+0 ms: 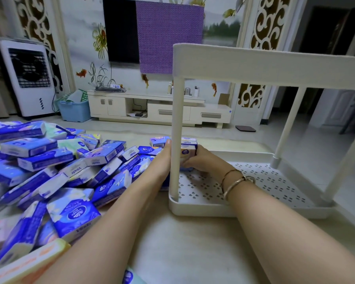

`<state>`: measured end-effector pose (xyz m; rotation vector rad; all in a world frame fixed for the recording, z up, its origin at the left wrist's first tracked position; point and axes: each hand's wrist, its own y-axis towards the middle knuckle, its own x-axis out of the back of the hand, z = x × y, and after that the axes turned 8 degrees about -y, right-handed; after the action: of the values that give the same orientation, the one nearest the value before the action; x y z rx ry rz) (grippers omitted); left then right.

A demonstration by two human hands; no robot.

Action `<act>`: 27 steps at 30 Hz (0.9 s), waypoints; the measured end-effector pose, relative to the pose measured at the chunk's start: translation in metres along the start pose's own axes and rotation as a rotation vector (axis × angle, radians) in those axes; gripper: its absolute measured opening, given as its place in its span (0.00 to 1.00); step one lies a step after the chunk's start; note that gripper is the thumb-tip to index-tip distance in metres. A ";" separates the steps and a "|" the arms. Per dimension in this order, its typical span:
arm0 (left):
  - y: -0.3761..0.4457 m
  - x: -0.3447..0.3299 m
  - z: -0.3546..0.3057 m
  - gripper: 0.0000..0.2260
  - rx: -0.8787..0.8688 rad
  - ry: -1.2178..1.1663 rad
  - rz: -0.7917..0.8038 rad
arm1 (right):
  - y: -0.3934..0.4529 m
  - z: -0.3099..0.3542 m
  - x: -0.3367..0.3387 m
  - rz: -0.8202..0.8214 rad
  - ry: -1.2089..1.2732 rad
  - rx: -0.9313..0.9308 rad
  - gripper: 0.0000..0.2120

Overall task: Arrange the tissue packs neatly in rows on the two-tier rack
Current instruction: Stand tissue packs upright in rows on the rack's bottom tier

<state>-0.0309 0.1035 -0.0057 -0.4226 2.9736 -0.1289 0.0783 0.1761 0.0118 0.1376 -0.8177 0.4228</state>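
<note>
1. Open gap between the rack's upper tier [275,64] and perforated lower tray [275,187]; free tray surface to the right.
2. Near-left rack post [176,136] upright between both forearms, blocking the tray's left corner.
3. Heaped tissue packs [49,171] crowding the floor left of the rack.
4. Bare floor [182,242] in front.

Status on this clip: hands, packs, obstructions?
Right hand and left hand hold tissue packs over the lower tier. Rack post stands between the hands.
</note>
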 end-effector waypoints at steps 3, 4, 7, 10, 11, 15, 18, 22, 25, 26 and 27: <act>-0.007 0.004 -0.003 0.21 -0.021 0.001 0.008 | -0.013 0.005 0.006 -0.018 -0.014 -0.161 0.27; -0.010 0.006 -0.006 0.22 -0.045 -0.015 0.013 | -0.020 0.007 0.009 -0.042 -0.024 -0.176 0.28; -0.020 0.010 -0.020 0.24 -0.062 -0.141 -0.031 | -0.048 0.011 0.013 -0.161 0.007 -0.070 0.25; -0.048 0.012 -0.039 0.12 -0.077 -0.122 -0.021 | -0.091 0.015 0.005 -0.320 0.101 0.085 0.12; -0.057 0.014 -0.043 0.08 -0.098 -0.047 -0.036 | -0.104 0.017 0.001 -0.400 0.119 0.137 0.09; -0.116 0.028 -0.046 0.09 -0.220 0.535 -0.165 | -0.145 0.011 -0.027 -0.580 0.145 0.312 0.10; -0.169 0.037 -0.035 0.08 -0.197 0.940 -0.138 | -0.171 0.013 -0.045 -0.382 0.156 0.417 0.12; -0.213 0.042 -0.021 0.22 -0.072 1.220 0.004 | -0.187 0.018 -0.049 -0.081 0.158 0.486 0.12; -0.236 0.053 -0.020 0.29 -0.024 1.372 0.001 | -0.199 0.018 -0.050 0.103 0.168 0.530 0.11; -0.240 0.058 -0.020 0.30 -0.014 1.416 -0.008 | -0.201 0.018 -0.050 0.141 0.158 0.539 0.13; -0.242 0.062 -0.019 0.30 -0.001 1.445 -0.012 | -0.202 0.017 -0.051 0.179 0.152 0.547 0.15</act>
<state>-0.0270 -0.1442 0.0305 -0.4568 4.3555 -0.6921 0.1196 -0.0279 -0.0055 0.5360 -0.5496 0.8113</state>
